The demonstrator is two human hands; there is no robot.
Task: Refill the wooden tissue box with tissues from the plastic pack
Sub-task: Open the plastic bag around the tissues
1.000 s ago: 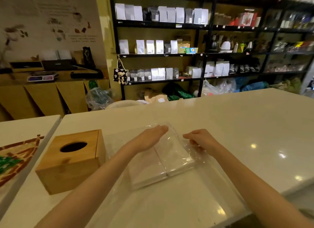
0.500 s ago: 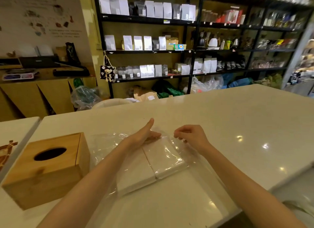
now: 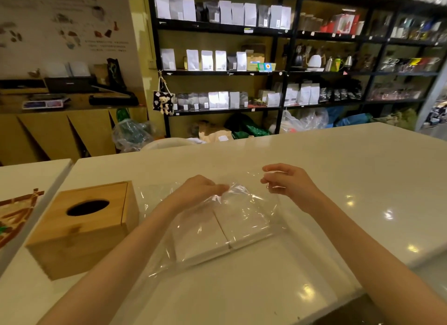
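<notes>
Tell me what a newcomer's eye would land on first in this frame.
Two bare hands at the centre: the left hand and the right hand each pinch the clear plastic pack, pulling its far end up over the white tissues lying on the white counter. Left of them stands the wooden tissue box, its dark oval slot facing up.

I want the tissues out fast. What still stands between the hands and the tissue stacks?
Only the clear plastic wrap: it covers both tissue stacks. The left hand and right hand pinch its far end.
</notes>
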